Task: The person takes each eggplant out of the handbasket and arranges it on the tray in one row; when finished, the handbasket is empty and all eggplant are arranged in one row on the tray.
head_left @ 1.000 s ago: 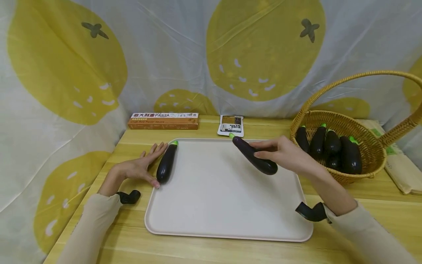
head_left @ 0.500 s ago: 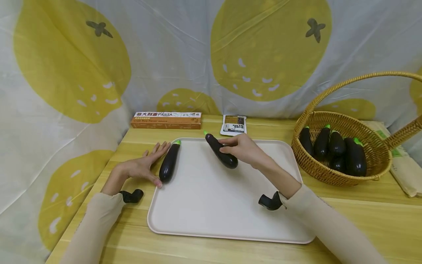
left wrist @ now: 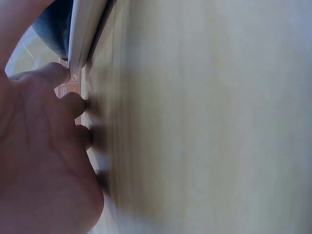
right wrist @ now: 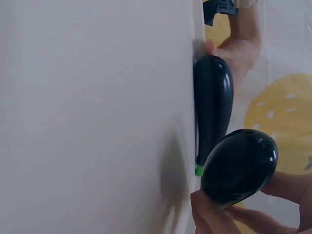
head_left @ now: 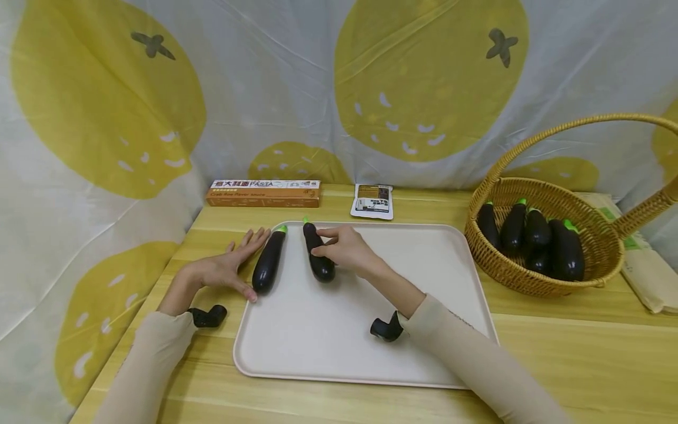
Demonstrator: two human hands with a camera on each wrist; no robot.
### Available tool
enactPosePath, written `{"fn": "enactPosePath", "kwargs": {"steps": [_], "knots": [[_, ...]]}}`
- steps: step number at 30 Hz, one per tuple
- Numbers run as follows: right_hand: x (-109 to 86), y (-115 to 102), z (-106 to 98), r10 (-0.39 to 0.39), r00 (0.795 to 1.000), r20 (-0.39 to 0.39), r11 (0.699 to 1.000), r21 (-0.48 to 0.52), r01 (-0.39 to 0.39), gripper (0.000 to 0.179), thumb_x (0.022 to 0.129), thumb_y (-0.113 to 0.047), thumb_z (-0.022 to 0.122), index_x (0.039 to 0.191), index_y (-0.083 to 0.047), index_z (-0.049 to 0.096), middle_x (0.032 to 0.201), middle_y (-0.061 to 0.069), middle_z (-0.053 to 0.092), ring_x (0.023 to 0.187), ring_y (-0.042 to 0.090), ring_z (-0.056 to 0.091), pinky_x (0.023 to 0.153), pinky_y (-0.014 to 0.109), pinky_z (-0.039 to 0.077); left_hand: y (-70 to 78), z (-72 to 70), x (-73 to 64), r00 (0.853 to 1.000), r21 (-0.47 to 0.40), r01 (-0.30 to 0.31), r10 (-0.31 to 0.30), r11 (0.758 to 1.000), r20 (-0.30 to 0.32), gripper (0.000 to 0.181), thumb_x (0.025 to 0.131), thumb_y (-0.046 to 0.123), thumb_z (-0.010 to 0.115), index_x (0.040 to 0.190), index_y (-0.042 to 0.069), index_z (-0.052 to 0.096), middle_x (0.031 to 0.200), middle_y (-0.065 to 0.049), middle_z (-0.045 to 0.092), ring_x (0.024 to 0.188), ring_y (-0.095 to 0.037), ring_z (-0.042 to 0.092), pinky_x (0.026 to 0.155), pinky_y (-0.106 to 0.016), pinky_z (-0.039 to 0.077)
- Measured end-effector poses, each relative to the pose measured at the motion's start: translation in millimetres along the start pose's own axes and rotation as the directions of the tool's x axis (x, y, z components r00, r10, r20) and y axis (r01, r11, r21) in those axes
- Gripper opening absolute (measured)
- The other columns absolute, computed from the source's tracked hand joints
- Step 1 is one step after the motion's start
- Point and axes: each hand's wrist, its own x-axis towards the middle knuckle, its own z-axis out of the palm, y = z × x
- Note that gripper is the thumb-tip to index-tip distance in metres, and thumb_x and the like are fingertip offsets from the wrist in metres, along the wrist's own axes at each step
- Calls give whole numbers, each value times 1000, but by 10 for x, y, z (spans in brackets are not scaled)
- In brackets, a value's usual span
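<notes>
My right hand [head_left: 346, 252] pinches a dark purple eggplant [head_left: 319, 259] by its upper side, thumb and fingers around it, over the left part of the white tray [head_left: 339, 330]. In the right wrist view the rounded end of that eggplant [right wrist: 239, 165] sits between the fingers, above the tray surface. A second eggplant [head_left: 269, 260] lies along the tray's left edge, its green stem toward the back. Beside it my left hand [head_left: 225, 272] spreads its fingers on the tray's left rim and the table. The left wrist view shows fingertips [left wrist: 58, 74] right at the rim.
A wicker basket [head_left: 540, 287] with a tall handle stands at the right, with several eggplants [head_left: 565, 250] inside. Behind the tray lie a pasta box [head_left: 263, 194] and a small packet [head_left: 372, 201]. A beige package [head_left: 648, 277] lies right of the basket.
My right hand has carried its eggplant leftward across the tray, near the one at the left edge, and turned it more upright in view. The left hand has stayed in place.
</notes>
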Motion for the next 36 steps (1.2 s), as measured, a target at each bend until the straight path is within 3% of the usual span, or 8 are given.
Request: {"fn": "enactPosePath", "kwargs": {"steps": [9, 15, 22, 25, 31, 36], "knots": [[108, -36, 262, -33, 999, -22, 995, -92, 31, 59, 89, -19, 78, 145, -15, 62, 105, 17, 78, 78, 14, 69, 61, 20, 48, 2, 15, 17, 1000, 13, -4, 4, 1000, 1, 144, 70, 37, 95, 166, 7, -9, 169, -23, -27, 152, -47, -34, 116, -74, -24], [124, -46, 297, -41, 999, -28, 989, -142, 37, 59, 89, -22, 79, 145, -15, 62, 115, 19, 76, 75, 12, 63, 58, 19, 46, 19, -1, 24, 1000, 13, -12, 12, 1000, 5, 145, 69, 35, 95, 166, 6, -9, 169, -24, -27, 151, -47, -34, 115, -74, -25], [126, -30, 296, -53, 998, 29, 984, -170, 58, 58, 96, -30, 73, 150, -20, 56, 102, 13, 76, 69, 11, 61, 56, 20, 43, 14, -11, 13, 1000, 6, -11, 11, 1000, 8, 143, 70, 33, 95, 166, 8, -7, 170, -22, -26, 152, -47, -35, 115, -75, -24], [124, -20, 294, -56, 997, 58, 987, -146, 64, 56, 99, -29, 68, 153, -21, 54, 103, 13, 74, 66, 11, 60, 56, 21, 46, 12, -14, 7, 1000, 1, -11, 11, 1000, 7, 142, 70, 33, 95, 167, 9, -6, 170, -21, -26, 152, -46, -35, 115, -75, -24], [94, 4, 296, -56, 992, 109, 997, -47, 62, 55, 101, -16, 64, 154, -23, 52, 101, 10, 71, 59, 12, 60, 59, 30, 61, 7, -10, 0, 1000, -6, -9, 9, 1000, 7, 142, 70, 32, 95, 167, 9, -7, 169, -22, -26, 151, -47, -35, 114, -75, -25], [79, 2, 308, -81, 987, 140, 996, -20, 84, 54, 101, -16, 65, 153, -22, 53, 98, 8, 72, 57, 13, 60, 60, 31, 62, 7, -9, 6, 1000, -9, -6, 6, 1000, 8, 143, 70, 33, 95, 167, 9, -7, 169, -22, -26, 151, -47, -36, 114, -75, -24]]}}
